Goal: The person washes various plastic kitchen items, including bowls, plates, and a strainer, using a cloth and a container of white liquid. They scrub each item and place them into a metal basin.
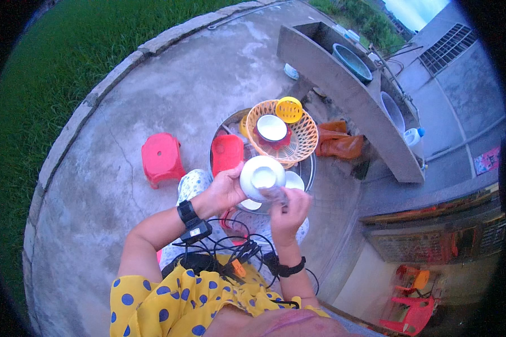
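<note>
My left hand [223, 190] grips the rim of a white bowl [253, 168], its footed base turned up towards me. Against the bowl's lower right side, my right hand [292, 210] presses a blurred greyish scrubbing pad [274, 193]; its exact kind is unclear. Both hands are over the near part of a large round metal basin [209, 147]. Partly hidden by my hands, a second white bowl [295, 180] and another white dish [251, 204] show below. A peach plastic lattice basket [308, 145] rests at the basin's far side, with a white bowl [272, 127] on a red item inside.
A yellow slotted plastic piece [289, 109] leans on the basket's rim. Left of it, a red plastic piece [227, 153] sits in the basin. A red stool [162, 156] stands left. Concrete sink [333, 92] and brown boots [341, 143] are right. Black cables [240, 248] cross my lap.
</note>
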Action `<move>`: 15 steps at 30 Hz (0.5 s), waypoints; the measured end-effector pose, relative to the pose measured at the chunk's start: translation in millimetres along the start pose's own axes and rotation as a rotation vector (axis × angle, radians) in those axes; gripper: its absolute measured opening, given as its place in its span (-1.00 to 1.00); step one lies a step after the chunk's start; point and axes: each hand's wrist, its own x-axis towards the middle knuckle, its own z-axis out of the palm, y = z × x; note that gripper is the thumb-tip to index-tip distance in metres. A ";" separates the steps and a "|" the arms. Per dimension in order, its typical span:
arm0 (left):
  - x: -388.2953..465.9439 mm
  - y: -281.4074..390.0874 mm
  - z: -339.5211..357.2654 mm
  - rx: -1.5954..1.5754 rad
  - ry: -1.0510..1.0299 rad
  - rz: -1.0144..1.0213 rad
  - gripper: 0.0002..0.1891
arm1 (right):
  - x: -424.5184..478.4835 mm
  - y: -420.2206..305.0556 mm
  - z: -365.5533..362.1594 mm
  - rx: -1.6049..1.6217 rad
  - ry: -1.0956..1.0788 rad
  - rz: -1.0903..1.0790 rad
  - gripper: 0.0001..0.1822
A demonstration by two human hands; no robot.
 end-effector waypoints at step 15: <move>-9.1 -7.4 -27.8 0.039 0.027 -0.188 -0.60 | -13.8 -9.5 14.2 1.723 -0.493 1.125 -0.24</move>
